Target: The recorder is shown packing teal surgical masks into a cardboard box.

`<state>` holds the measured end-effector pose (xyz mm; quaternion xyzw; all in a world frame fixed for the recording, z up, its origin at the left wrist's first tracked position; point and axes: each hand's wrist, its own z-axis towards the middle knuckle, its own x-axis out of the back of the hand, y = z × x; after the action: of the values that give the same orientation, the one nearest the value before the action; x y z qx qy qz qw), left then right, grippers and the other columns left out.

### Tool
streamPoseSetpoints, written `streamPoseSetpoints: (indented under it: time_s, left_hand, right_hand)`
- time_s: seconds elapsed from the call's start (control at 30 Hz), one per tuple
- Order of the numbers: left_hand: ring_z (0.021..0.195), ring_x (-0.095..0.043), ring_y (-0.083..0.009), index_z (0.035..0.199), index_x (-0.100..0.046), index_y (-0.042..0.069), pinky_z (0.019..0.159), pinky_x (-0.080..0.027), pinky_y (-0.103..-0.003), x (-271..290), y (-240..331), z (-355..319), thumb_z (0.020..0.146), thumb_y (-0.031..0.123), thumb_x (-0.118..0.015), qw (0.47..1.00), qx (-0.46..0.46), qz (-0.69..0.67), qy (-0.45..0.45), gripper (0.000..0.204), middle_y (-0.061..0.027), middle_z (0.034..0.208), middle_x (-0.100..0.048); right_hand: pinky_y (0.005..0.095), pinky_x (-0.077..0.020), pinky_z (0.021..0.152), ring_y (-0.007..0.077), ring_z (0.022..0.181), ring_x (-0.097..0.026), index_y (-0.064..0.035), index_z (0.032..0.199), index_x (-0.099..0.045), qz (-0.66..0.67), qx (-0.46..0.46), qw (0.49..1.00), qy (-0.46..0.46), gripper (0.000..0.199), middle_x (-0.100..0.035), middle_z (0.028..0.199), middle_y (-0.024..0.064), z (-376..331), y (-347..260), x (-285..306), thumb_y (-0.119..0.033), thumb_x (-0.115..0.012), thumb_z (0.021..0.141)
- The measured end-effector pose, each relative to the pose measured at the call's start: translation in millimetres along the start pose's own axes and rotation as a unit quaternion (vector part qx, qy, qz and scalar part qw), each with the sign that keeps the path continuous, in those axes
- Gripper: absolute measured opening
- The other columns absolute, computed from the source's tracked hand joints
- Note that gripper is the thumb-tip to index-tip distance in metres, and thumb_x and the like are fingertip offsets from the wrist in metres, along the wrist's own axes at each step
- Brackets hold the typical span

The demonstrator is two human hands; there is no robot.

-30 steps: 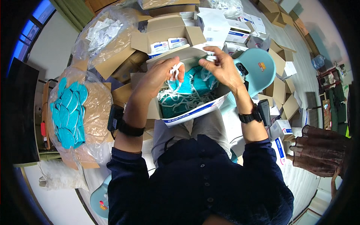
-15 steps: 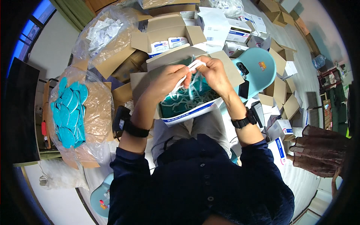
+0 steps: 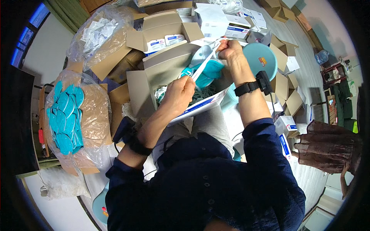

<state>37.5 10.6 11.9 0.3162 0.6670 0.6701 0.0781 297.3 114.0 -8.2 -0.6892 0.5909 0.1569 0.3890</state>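
Note:
A white elastic strap (image 3: pixel 203 66) is stretched slantwise between my hands. My left hand (image 3: pixel 178 92) is closed round its lower end, over the near edge of an open cardboard box (image 3: pixel 144 94). Higher up and farther away, my right hand (image 3: pixel 230 50) pinches the upper end, at the box's right side. Under the strap hang rounded teal pieces that look like face masks (image 3: pixel 210 73), one with a pale inner side. Whether they are joined to the strap I cannot tell. More white straps (image 3: pixel 206 92) lie tangled in the box, partly hidden by my left hand.
To the left, a plastic-lined carton (image 3: pixel 94 119) holds a pile of teal oval pieces (image 3: pixel 67 119). Another open box (image 3: pixel 162 23) with white packets (image 3: pixel 174 39) stands behind. A light blue stool (image 3: pixel 262 57) is at the right, beside several cartons (image 3: pixel 285 82).
My hands have moved apart, the right one farther away and the left one nearer, drawing the strap out. Teal mask-like pieces now show raised in the box. The dark items on the stool are out of sight.

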Motion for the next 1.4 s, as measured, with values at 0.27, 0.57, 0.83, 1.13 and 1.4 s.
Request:
streamPoseSetpoints:
  time_s: [0.27, 0.57, 0.83, 1.13, 1.4]
  left_hand:
    - [0.066, -0.052, -0.0117, 0.088, -0.054, 0.001, 0.064, -0.044, -0.029, 34, -19, 9, 0.101, 0.018, -0.040, 0.989, -0.101, 0.106, -0.019, 0.025, -0.0044, 0.070, -0.053]
    - [0.075, -0.056, -0.0104, 0.110, -0.064, 0.002, 0.069, -0.045, -0.026, 31, -3, 34, 0.088, 0.000, -0.047, 0.983, -0.101, 0.126, -0.090, 0.028, -0.0059, 0.088, -0.064]
    - [0.099, -0.066, -0.0233, 0.103, -0.067, -0.001, 0.083, -0.052, -0.033, 71, -13, 73, 0.077, 0.000, -0.058, 0.990, 0.003, 0.129, -0.062, 0.028, -0.0159, 0.106, -0.067]
    - [0.095, -0.066, -0.0367, 0.093, -0.070, -0.004, 0.080, -0.054, -0.041, 30, -93, 59, 0.067, 0.009, -0.073, 0.782, 0.176, 0.563, -0.199, 0.029, -0.0254, 0.099, -0.067]
    - [0.109, -0.062, -0.0362, 0.105, -0.067, -0.004, 0.090, -0.052, -0.043, 18, -96, 41, 0.075, 0.009, -0.068, 0.805, 0.171, 0.550, -0.145, 0.033, -0.0249, 0.114, -0.063]
  right_hand:
    - [0.0233, -0.0198, 0.039, 0.0067, 0.040, -0.023, -0.0072, 0.092, -0.051, -0.057, 0.009, 0.989, -0.138, 0.017, -0.039, 0.056, -0.0021, -25, 6, -9, -0.004, -0.034, 0.089]
    - [0.0210, -0.0188, 0.038, 0.0056, 0.045, -0.025, -0.0009, 0.101, -0.053, -0.247, 0.082, 0.910, -0.323, 0.014, -0.045, 0.062, 0.0012, -68, 28, -12, -0.007, -0.043, 0.092]
    - [0.0198, -0.0175, 0.041, 0.0020, 0.043, -0.024, -0.0073, 0.086, -0.063, -0.403, 0.205, 0.838, -0.305, 0.031, -0.042, 0.054, -0.0074, -95, 15, 16, -0.031, -0.049, 0.100]
    - [0.0193, -0.0177, 0.040, 0.0011, 0.043, -0.027, -0.0079, 0.082, -0.065, -0.410, 0.197, 0.846, -0.279, 0.035, -0.043, 0.053, -0.0085, -91, 25, 37, -0.035, -0.051, 0.099]
    - [0.0194, -0.0178, 0.040, 0.0015, 0.041, -0.028, -0.0073, 0.081, -0.064, -0.390, 0.208, 0.856, -0.268, 0.035, -0.044, 0.053, -0.0071, -96, 29, 37, -0.033, -0.051, 0.099]
